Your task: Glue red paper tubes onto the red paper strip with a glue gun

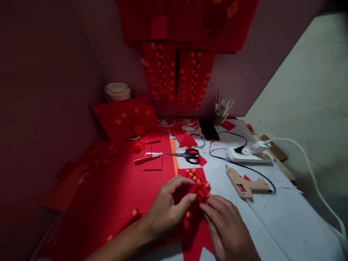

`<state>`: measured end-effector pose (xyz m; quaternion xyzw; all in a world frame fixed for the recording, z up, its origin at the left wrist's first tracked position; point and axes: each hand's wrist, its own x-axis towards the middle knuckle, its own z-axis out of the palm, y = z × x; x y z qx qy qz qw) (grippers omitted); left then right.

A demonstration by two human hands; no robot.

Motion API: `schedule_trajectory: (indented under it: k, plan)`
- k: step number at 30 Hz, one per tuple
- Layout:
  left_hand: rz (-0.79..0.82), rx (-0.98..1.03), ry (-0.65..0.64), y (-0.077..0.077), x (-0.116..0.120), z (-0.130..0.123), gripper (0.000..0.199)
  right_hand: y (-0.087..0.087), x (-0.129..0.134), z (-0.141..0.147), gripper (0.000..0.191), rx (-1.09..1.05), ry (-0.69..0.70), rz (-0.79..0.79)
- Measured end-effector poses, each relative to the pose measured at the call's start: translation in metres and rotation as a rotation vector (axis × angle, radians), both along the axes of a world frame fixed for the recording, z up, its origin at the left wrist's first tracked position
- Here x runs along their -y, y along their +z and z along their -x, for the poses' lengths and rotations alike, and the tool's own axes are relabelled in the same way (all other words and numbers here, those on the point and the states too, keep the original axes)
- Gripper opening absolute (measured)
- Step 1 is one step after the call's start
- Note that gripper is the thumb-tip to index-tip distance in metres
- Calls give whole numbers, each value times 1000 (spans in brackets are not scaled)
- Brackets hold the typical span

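A small red paper roll (pixel 196 189) with an orange end sits pinched between my two hands, low in the middle of the table, at the near edge of a red paper panel (pixel 196 174) lined with a row of similar rolls. The rolls are short, smooth tubes; the panel is flat, matte sheet. My left hand (pixel 168 210) is half-closed, thumb and fingers curled around the roll from the left. My right hand (pixel 227 226) grips its right end with thumb and forefinger, the other fingers loosely folded. Under both hands lies more red paper (pixel 108 195), spread over the left half of the table (pixel 272 224), whose right half shows pale and bare. Just beyond the panel lie black-handled scissors (pixel 187 156); to their left, a red-and-white pen (pixel 146 158). To the right rests a tan glue gun (pixel 246 185), its black cord running to a white power strip (pixel 246 155). A dark phone (pixel 208 129) lies farther back.
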<state>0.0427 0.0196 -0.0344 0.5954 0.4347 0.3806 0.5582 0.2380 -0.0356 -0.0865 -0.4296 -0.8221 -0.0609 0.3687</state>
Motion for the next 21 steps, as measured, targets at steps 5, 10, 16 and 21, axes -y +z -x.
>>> schedule_trajectory:
  k: [5,10,16,21]
  plan:
    - [-159,-93,1,3,4,1,15,1,-2,-4,30,49,40,-49]
    - [-206,-188,17,19,0,8,19,8,1,2,30,29,46,-32]
    - [-221,-582,364,47,23,66,39,11,2,3,34,-23,56,6]
    - [-191,-834,486,11,70,106,25,9,4,2,35,-9,89,42]
